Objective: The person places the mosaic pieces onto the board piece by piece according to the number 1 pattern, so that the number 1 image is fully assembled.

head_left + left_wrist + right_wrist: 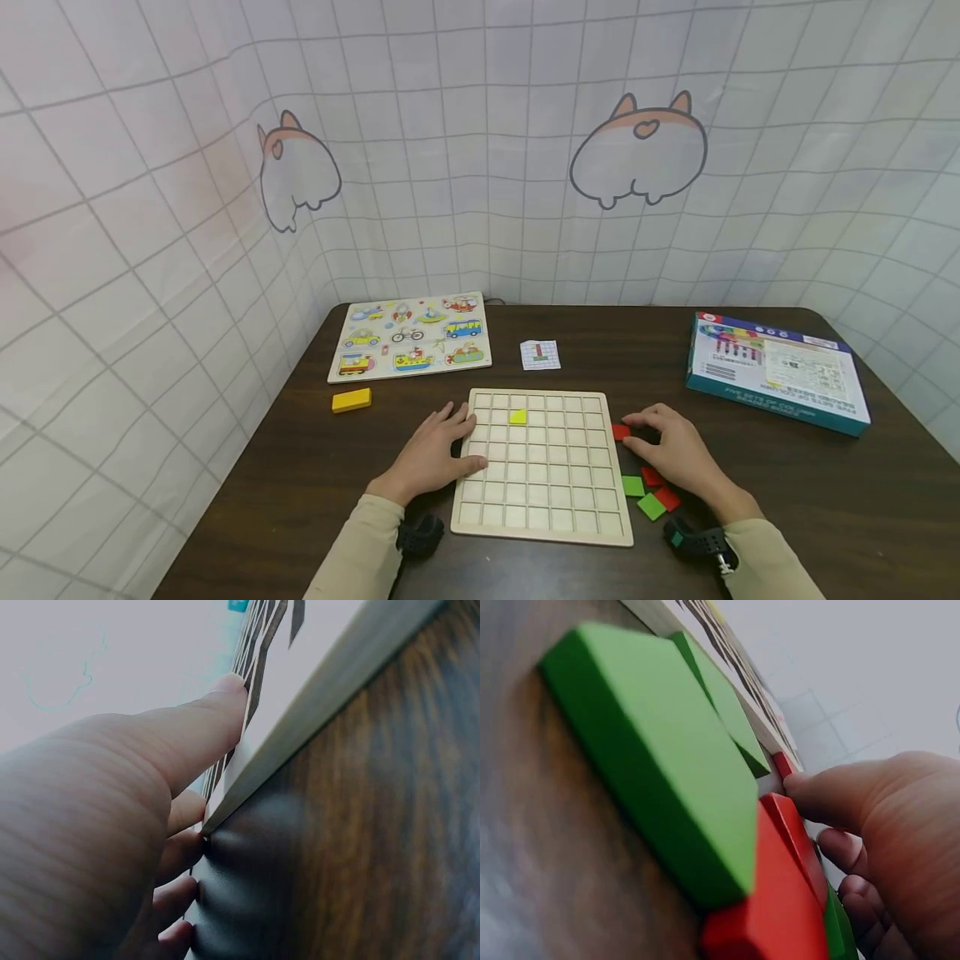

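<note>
A pale wooden grid board [542,537] lies flat in the middle of the table. My left hand [429,454] rests spread along its left edge, the thumb on the board's face. One yellow piece [518,417] sits in the upper part of the grid. At the board's right edge my right hand [673,448] pinches a red square tile [620,432] between thumb and fingers. Under that hand's wrist lie loose red tiles [667,498] and green tiles [652,506]; the right wrist view shows a thick green tile [656,757] overlapping a red one [784,900].
A picture puzzle board [408,337] lies at the back left, with a yellow block [351,401] in front. A small gridded card [540,355] lies behind the grid board. At the right is a flat box [776,371]. Patterned white cloth hangs behind the table.
</note>
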`<action>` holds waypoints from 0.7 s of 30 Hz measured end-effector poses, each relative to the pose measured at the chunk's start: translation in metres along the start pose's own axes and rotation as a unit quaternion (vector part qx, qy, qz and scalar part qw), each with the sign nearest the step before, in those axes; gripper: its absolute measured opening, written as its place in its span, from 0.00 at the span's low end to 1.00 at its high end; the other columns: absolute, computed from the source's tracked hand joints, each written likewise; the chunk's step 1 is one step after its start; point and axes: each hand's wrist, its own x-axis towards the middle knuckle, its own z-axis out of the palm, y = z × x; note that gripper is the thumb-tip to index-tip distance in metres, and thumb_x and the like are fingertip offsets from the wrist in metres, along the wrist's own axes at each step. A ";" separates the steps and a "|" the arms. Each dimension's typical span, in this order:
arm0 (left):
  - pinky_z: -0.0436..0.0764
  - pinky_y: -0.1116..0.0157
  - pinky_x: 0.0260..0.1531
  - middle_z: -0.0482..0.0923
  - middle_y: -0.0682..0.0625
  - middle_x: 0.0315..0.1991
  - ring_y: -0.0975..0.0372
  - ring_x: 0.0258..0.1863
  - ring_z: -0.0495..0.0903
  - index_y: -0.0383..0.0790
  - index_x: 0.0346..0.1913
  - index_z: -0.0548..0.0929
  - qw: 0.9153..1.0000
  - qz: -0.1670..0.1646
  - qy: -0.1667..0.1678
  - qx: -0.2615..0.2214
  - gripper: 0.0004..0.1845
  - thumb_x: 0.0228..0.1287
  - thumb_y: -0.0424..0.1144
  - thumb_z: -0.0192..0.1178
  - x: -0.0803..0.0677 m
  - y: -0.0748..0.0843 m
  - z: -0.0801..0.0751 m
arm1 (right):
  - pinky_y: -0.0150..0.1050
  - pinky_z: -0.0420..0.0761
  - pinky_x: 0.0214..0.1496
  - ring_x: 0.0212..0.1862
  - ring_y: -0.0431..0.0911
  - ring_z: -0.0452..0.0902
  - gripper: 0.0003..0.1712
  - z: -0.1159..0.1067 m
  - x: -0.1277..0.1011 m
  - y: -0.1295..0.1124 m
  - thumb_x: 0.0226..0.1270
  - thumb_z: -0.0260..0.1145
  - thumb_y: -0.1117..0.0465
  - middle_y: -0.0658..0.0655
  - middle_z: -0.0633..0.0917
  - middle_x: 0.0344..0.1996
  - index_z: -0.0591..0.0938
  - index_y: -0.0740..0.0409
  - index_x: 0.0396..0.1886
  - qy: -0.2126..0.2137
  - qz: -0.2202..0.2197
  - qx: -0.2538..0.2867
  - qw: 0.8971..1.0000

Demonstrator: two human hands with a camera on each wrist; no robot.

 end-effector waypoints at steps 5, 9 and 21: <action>0.48 0.44 0.72 0.56 0.44 0.75 0.48 0.76 0.48 0.41 0.72 0.67 1.000 -0.003 -0.001 -0.001 0.40 0.62 0.60 0.62 0.000 0.001 -0.001 | 0.53 0.77 0.49 0.44 0.52 0.76 0.15 0.000 0.001 0.000 0.61 0.72 0.60 0.55 0.80 0.40 0.86 0.58 0.48 0.002 0.004 -0.011 1.000; 0.48 0.45 0.73 0.56 0.44 0.75 0.48 0.76 0.48 0.40 0.71 0.67 1.000 -0.001 -0.002 -0.001 0.40 0.62 0.60 0.62 0.000 0.001 -0.002 | 0.54 0.77 0.50 0.45 0.52 0.76 0.14 0.000 0.001 0.001 0.61 0.72 0.60 0.54 0.80 0.40 0.86 0.58 0.46 0.004 0.006 -0.016 1.000; 0.48 0.44 0.72 0.55 0.41 0.75 0.46 0.76 0.48 0.38 0.71 0.67 1.000 0.005 -0.003 -0.003 0.40 0.63 0.59 0.61 0.000 0.001 -0.001 | 0.53 0.80 0.47 0.43 0.52 0.78 0.14 0.000 -0.001 0.002 0.62 0.71 0.58 0.56 0.84 0.42 0.85 0.57 0.46 0.033 0.015 -0.003 0.999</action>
